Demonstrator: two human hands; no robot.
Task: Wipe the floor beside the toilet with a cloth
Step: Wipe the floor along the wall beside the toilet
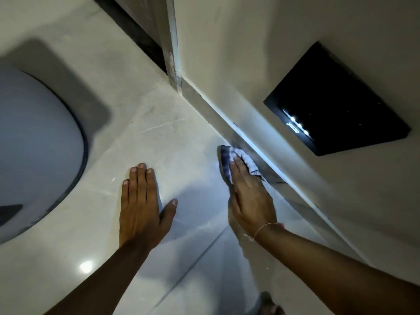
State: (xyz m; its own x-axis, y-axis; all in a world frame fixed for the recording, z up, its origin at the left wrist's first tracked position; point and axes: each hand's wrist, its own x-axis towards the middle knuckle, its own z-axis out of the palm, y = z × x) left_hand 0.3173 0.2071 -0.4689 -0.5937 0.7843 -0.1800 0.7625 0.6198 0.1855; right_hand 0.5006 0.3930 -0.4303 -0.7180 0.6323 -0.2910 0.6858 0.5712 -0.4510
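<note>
While the left hand (139, 205) is bracing flat on the floor (181, 133), the right hand (252, 198) is pressing the cloth (225, 160) beneath straight fingers.

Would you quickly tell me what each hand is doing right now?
Left hand: open, flat on the floor, holding nothing.
Right hand: open, pressing the cloth against the floor beside the wall.

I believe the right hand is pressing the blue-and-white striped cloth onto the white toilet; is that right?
Not quite: the head view shows the right hand pressing the blue-and-white striped cloth onto the pale glossy floor tile by the wall's base, apart from the white toilet.
</note>
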